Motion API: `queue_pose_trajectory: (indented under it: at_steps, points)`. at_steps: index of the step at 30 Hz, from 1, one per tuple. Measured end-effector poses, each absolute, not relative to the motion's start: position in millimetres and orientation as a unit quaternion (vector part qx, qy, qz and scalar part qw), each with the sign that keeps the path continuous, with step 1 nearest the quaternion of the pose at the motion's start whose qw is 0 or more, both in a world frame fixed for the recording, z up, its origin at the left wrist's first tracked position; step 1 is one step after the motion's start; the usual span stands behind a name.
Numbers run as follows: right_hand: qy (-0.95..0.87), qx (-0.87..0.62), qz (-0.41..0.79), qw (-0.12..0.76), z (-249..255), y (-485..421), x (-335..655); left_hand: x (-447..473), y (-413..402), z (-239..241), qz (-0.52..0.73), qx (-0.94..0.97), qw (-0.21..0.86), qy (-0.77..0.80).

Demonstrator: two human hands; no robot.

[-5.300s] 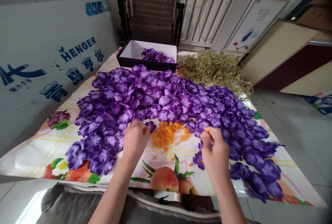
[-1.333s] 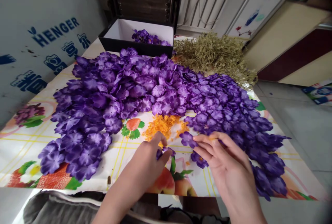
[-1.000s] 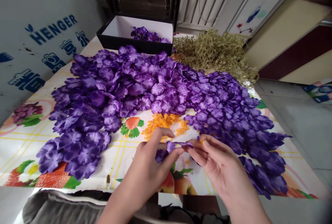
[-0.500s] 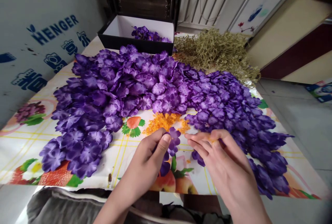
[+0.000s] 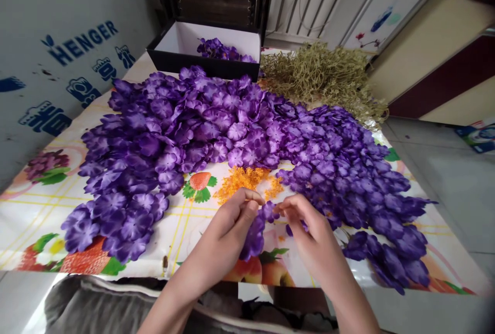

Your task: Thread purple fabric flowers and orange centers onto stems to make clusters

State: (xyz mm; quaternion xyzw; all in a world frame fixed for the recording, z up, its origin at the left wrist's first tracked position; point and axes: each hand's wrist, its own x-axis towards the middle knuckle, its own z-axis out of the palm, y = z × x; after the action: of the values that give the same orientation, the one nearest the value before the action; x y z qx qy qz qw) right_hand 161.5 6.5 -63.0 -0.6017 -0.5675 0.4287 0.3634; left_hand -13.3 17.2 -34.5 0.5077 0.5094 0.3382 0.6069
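Note:
My left hand [image 5: 228, 236] is closed, thumb and forefinger pinching a purple artificial flower [image 5: 254, 236] whose larger petals hang below the fingers. A smaller bloom of it pokes out to the right of the thumb. My right hand [image 5: 309, 231] has its fingertips pinched together at the right edge of that small bloom, touching it. Whether something tiny is also between them is hidden. Just beyond both hands lies a small heap of orange artificial stamens [image 5: 244, 179]. Loose purple petal pieces [image 5: 232, 117] spread in a wide arc around the hands, some close beside the right one.
A black box [image 5: 201, 65] with white inside holds some purple flowers at the back. To its right is a tangle of green-brown stems [image 5: 317, 73]. Everything lies on a table with a fruit-printed tablecloth [image 5: 185, 241]. A white panel [image 5: 77, 9] stands at the left.
My right hand has moved left and closed its fingertips at the flower. The left hand has barely shifted; the flower's large petals now show more below it.

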Motion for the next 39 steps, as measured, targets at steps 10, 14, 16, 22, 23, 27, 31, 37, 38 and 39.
queue_pose_trajectory:
  at_steps: [10,14,16,22,23,27,31,37,38,39]
  points:
    - [-0.512,-0.427,0.592,0.454,-35,-10,148,-9,21,-43,0.362,0.532,0.521,0.561]
    - [-0.491,-0.44,0.564,0.496,-39,-9,146,-9,20,-41,0.381,0.495,0.568,0.536]
    - [-0.472,-0.436,0.555,0.529,-45,-7,149,-9,20,-39,0.381,0.471,0.621,0.497]
    - [-0.429,-0.444,0.536,0.576,-54,-2,157,-13,19,-36,0.368,0.398,0.727,0.422]
    - [-0.423,-0.448,0.537,0.576,-54,-2,157,-13,19,-36,0.371,0.389,0.737,0.41]
    - [-0.434,-0.484,0.527,0.547,-53,-1,155,-15,20,-36,0.38,0.381,0.745,0.394]
    - [-0.507,-0.481,0.44,0.565,-44,-6,151,-14,21,-35,0.396,0.384,0.716,0.428]
    - [-0.615,-0.491,0.412,0.46,-35,-14,144,-13,18,-32,0.387,0.387,0.733,0.404]
    - [-0.616,-0.494,0.415,0.452,-35,-13,143,-13,18,-32,0.387,0.388,0.738,0.393]
    - [-0.609,-0.498,0.417,0.456,-36,-13,143,-14,17,-32,0.387,0.393,0.741,0.383]
